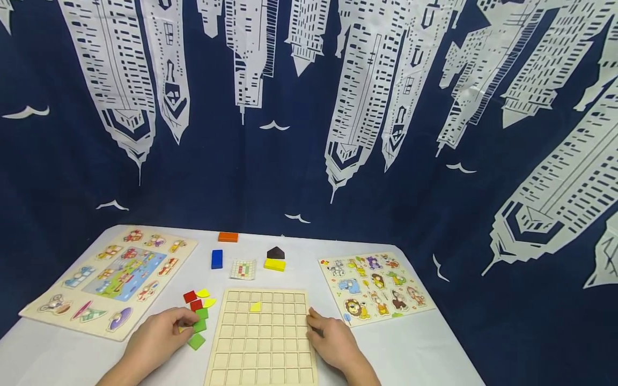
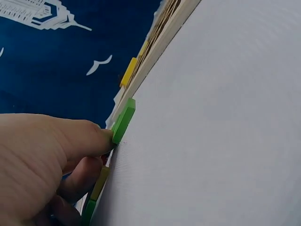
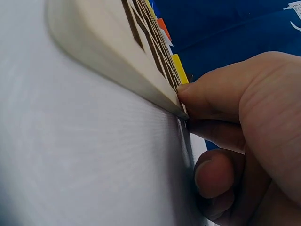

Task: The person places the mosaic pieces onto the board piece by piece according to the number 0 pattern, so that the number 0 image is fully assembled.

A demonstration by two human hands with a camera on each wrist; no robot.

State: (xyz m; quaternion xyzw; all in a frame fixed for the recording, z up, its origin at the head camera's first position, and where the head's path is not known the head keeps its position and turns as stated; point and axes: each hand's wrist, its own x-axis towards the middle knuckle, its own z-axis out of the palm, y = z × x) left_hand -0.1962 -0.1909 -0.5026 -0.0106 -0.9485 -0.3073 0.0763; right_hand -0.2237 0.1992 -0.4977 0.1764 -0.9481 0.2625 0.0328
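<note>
A wooden grid board (image 1: pixel 263 346) lies in front of me, with one yellow rounded piece (image 1: pixel 255 307) in an upper cell. My right hand (image 1: pixel 335 340) grips the board's right edge, its thumb on top in the right wrist view. Left of the board, my left hand (image 1: pixel 156 335) reaches over loose tiles, thumb and forefinger apart. A green tile (image 1: pixel 196 341) lies by the thumb; in the left wrist view a green tile (image 2: pixel 124 121) is against the thumb tip. Red tiles (image 1: pixel 190 296) and yellow rounded pieces (image 1: pixel 209 303) lie just beyond. The fingers partly hide another yellow piece.
A patterned card (image 1: pixel 242 269) lies behind the board. Around it are blue (image 1: pixel 216 259), orange (image 1: pixel 228 237), yellow (image 1: pixel 274 264) and dark (image 1: pixel 276 252) blocks. Picture puzzles lie at left (image 1: pixel 72 292) and right (image 1: pixel 333 292). A dark curtain (image 1: pixel 241 187) hangs behind the table.
</note>
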